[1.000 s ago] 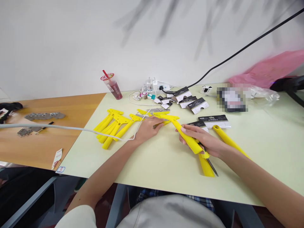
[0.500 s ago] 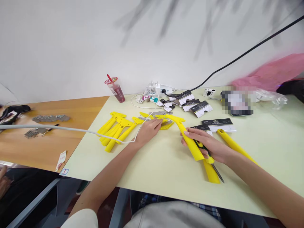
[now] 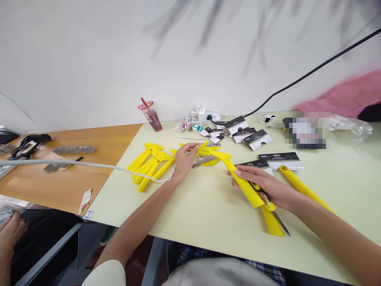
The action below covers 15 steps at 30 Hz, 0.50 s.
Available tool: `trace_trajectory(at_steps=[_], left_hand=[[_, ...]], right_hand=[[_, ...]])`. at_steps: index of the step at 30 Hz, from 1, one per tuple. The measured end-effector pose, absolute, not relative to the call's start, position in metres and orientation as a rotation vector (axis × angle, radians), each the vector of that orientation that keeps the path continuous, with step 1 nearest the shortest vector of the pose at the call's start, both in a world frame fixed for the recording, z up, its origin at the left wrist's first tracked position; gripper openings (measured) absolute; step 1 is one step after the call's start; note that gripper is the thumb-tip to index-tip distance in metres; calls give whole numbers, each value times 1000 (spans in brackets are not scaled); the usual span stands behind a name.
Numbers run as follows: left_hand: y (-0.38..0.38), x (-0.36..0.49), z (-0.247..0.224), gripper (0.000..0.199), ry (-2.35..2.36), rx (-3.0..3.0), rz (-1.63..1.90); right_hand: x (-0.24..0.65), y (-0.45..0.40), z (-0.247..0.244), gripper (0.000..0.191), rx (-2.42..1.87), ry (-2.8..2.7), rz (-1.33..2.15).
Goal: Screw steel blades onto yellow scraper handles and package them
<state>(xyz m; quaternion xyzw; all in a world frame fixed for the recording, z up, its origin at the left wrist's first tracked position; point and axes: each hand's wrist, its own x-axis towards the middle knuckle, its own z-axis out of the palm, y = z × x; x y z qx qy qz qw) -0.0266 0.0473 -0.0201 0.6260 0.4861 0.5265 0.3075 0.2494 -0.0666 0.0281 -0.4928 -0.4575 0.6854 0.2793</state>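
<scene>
My right hand (image 3: 264, 184) is closed round a yellow scraper handle (image 3: 244, 180) with a wide head, and also holds a screwdriver (image 3: 281, 222) whose metal shaft points toward me. Between finger and thumb, my left hand (image 3: 185, 159) pinches a small yellow piece (image 3: 202, 148) above a pile of yellow parts and metal blades (image 3: 205, 161). Left of that hand several yellow scraper handles (image 3: 151, 165) lie together. Another yellow handle (image 3: 272, 222) rests under the right hand, and a long yellow tube (image 3: 303, 188) lies to its right.
Black-and-white cards (image 3: 257, 139), a power strip (image 3: 210, 116) and a drink cup (image 3: 152, 119) stand or lie toward the wall. A white cable (image 3: 119, 165) crosses the left side. Another person's hand (image 3: 13, 230) shows at the far left.
My left hand has lifted off the pile with a small yellow piece between its fingers. My right hand still holds the handle and screwdriver. The whole view has shifted slightly.
</scene>
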Motion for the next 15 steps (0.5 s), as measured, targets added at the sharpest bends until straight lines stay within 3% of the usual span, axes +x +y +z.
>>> trace_trajectory(at_steps=[15], left_hand=[[49, -24, -3, 25, 858, 692, 1404]], right_hand=[[250, -67, 26, 48, -1259, -1263, 1873]])
